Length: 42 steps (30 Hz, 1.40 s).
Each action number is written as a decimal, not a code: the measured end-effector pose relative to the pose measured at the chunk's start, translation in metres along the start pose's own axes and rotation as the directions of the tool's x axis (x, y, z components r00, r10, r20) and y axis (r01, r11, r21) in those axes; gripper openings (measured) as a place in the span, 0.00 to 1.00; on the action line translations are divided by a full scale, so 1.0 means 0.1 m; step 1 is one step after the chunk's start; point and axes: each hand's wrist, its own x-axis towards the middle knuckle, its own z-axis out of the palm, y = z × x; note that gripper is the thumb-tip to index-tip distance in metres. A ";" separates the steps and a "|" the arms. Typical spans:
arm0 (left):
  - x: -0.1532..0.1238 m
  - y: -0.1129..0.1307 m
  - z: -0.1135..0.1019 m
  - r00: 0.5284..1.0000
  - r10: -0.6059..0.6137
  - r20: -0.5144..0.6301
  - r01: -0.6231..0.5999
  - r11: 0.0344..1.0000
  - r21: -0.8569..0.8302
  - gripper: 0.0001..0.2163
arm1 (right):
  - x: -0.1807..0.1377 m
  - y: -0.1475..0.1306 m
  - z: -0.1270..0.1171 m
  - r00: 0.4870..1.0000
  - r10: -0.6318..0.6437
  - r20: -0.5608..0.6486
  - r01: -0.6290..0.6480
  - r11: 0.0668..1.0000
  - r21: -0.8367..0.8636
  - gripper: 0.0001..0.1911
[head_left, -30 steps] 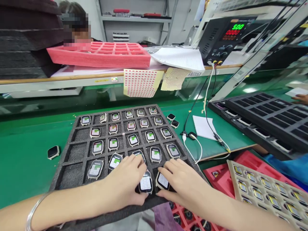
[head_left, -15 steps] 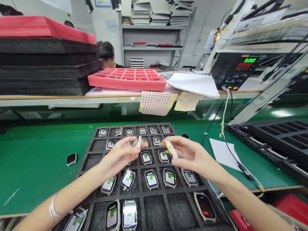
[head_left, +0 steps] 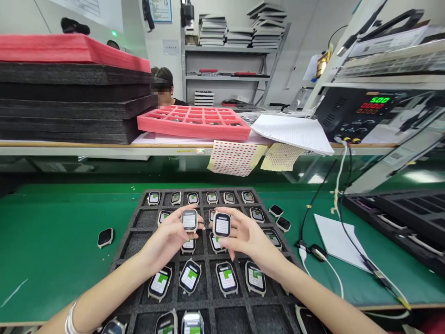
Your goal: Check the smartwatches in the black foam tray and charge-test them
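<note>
My left hand [head_left: 174, 232] grips a smartwatch without a strap [head_left: 189, 220], its lit screen facing me. Close beside it, my right hand [head_left: 243, 232] holds a second strapless smartwatch [head_left: 221, 224], also lit and turned toward me. Both are raised above a black foam tray [head_left: 139, 246] with square compartments. Many compartments carry similar watches, most showing a white and green screen, such as one watch face [head_left: 227, 278] below my right hand. Fingers and palms hide part of the tray's middle rows.
Dark-screened watches lie on the green mat, one at left [head_left: 105, 237] and two right of the tray [head_left: 280, 218]. Cables, a charger [head_left: 317, 252] and white paper [head_left: 342, 241] are on the right. Overhead, a shelf holds foam stacks [head_left: 69, 93], a red tray [head_left: 194, 127] and a power supply [head_left: 354, 113]. A person sits behind.
Both watches have turned from edge-on to screens facing me. My right hand has moved left, bringing the two watches closer together. The camera view has shifted slightly.
</note>
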 end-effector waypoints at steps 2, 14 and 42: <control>0.00 0.00 0.00 0.999 -0.025 0.034 0.025 1.000 0.000 0.25 | -0.05 0.02 0.01 0.999 -0.049 -0.016 0.048 0.997 -0.054 0.25; -0.01 -0.15 0.07 0.989 0.053 0.140 -0.084 0.971 0.225 0.14 | -0.16 0.07 0.03 0.972 -0.192 -0.135 0.165 0.967 -0.193 0.12; -0.12 -0.15 0.14 0.986 0.098 0.138 -0.121 0.977 0.174 0.24 | -0.76 -0.43 0.39 0.989 -0.125 0.083 0.129 0.990 -0.054 0.32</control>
